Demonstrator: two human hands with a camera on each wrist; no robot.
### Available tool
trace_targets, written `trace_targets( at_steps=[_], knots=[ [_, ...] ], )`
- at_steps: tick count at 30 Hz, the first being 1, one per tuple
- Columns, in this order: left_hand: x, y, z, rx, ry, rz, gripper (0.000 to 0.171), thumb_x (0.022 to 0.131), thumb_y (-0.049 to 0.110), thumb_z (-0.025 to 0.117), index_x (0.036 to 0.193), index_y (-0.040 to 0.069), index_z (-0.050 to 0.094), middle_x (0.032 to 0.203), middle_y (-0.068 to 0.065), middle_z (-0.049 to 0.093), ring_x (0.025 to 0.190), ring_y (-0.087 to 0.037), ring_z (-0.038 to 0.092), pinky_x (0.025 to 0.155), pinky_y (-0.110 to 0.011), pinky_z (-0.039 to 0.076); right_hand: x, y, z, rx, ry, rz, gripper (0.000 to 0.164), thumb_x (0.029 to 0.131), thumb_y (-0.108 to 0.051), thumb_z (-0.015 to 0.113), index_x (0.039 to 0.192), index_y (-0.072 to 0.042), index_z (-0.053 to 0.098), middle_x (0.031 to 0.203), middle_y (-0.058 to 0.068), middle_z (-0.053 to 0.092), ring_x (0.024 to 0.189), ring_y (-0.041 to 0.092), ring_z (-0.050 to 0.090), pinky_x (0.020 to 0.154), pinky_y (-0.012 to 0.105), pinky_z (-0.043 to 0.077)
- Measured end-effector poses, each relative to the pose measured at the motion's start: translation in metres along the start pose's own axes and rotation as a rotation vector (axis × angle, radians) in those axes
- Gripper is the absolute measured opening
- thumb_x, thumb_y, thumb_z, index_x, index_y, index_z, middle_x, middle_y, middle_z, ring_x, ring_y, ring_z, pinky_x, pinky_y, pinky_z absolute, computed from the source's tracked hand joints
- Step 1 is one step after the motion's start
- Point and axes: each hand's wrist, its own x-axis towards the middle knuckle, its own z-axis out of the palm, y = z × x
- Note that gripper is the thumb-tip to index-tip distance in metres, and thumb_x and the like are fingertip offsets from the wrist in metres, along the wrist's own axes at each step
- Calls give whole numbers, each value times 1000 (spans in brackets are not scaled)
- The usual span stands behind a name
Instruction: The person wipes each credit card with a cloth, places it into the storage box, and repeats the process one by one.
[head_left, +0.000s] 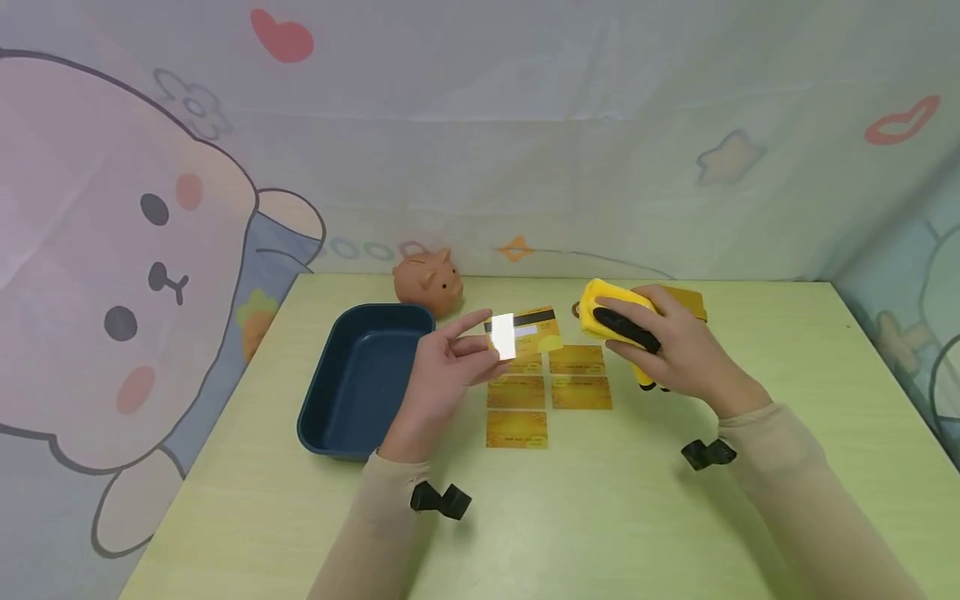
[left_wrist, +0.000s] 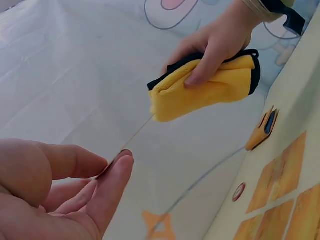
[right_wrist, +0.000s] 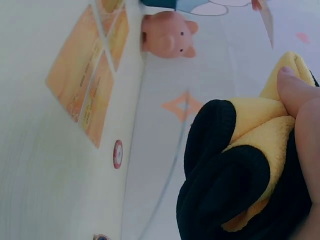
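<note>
My left hand (head_left: 459,354) pinches a gold bank card (head_left: 536,329) between thumb and fingers. The card is raised above the table, its dark-striped back showing and a bright glare on one end. In the left wrist view the card (left_wrist: 137,131) appears almost edge-on. A folded yellow cloth (left_wrist: 205,95) with black edging is gripped by my right hand (head_left: 686,350), to the right of the card. In the left wrist view, the cloth's near end meets the card's far edge; whether they touch I cannot tell. Below lie several gold cards (head_left: 517,430) in rows.
A dark blue bin (head_left: 360,392) stands left of the cards. Behind it sits a pink piggy bank (head_left: 427,282). A mustard wallet (head_left: 688,303) lies at the back right, partly behind my right hand. A round red-rimmed disc (right_wrist: 117,154) is near the table's back edge.
</note>
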Motion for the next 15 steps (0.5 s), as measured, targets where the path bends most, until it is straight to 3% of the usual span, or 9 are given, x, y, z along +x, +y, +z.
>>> trace_targets(
  at_steps=[7, 15],
  knots=[
    [-11, 32, -28, 207, 87, 92, 53, 93, -13, 67, 142, 6, 64, 104, -14, 60, 80, -18, 76, 81, -41, 66, 2, -4, 0, 24, 12, 64, 67, 86, -12, 87, 148, -21, 60, 126, 16, 55, 92, 26, 59, 68, 43, 57],
    [-16, 65, -91, 522, 202, 50, 45, 101, -2, 63, 145, 4, 61, 108, -19, 58, 95, -28, 75, 82, -38, 65, 4, -7, 2, 75, 28, 106, 66, 88, -11, 86, 148, -22, 61, 131, 14, 55, 96, 25, 60, 71, 44, 56]
  ],
)
